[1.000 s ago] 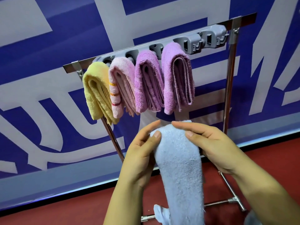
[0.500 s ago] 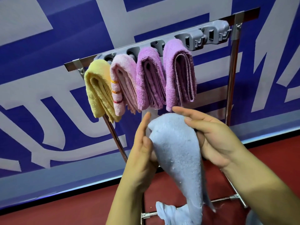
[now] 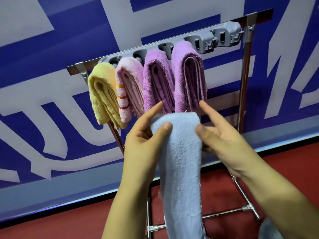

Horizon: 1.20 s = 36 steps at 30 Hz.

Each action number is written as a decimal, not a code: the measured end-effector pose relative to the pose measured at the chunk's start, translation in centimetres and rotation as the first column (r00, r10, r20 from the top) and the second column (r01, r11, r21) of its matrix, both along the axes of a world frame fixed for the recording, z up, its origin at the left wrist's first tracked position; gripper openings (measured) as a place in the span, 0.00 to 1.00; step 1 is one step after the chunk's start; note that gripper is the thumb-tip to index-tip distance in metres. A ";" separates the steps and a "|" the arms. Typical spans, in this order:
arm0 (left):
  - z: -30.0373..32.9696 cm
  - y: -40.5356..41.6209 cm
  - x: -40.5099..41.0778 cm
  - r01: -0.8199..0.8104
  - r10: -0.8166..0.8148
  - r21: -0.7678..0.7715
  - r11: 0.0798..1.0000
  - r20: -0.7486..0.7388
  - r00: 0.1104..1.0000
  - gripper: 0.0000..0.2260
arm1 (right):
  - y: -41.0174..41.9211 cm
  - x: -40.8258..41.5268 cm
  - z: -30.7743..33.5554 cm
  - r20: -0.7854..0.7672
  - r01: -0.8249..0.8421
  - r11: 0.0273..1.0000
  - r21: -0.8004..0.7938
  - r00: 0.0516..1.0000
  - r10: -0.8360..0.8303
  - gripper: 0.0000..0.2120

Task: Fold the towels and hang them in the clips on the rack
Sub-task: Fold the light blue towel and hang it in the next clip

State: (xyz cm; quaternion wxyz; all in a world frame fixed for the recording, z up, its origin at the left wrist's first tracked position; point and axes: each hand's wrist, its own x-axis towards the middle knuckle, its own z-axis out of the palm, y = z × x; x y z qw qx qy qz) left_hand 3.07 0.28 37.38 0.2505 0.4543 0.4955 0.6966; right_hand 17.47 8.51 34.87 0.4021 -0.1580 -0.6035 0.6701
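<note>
I have the blue towel (image 3: 181, 163) draped long and narrow between both hands, its folded top just below the hanging towels; half a second ago that top was bunched into a point, and now it lies flat and square. My left hand (image 3: 143, 144) pinches the towel's left edge, thumb on the front and forefinger stretched up behind. My right hand (image 3: 222, 140) grips the right edge with thumb in front, forefinger pointing up and free, where before it cupped the cloth. Behind them four folded towels hang from the grey clip strip (image 3: 215, 40) on the rack (image 3: 245, 80): yellow towel (image 3: 101, 97), pink towel (image 3: 127, 87), then two purple towels (image 3: 160, 78), whose lower ends my hands partly cover. The two clips at the strip's right end hold nothing. The rack stands on a red floor (image 3: 51, 223), before a blue and white banner (image 3: 51, 40).
</note>
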 end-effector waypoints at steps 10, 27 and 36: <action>1.8 0.3 -1.8 0.019 -0.019 -0.025 1.000 0.009 1.000 0.20 | -0.3 -1.3 2.3 -0.165 0.057 0.973 0.225 0.986 -0.019 0.18; 4.0 0.8 -1.8 0.049 -0.070 0.218 0.975 0.089 0.994 0.28 | 1.5 -2.8 7.3 -0.072 -0.076 0.905 0.418 0.991 0.116 0.28; 5.3 0.3 -2.4 0.116 -0.121 0.112 0.987 0.040 0.992 0.32 | 1.3 -2.9 7.3 -0.151 -0.006 0.923 0.384 0.986 0.069 0.23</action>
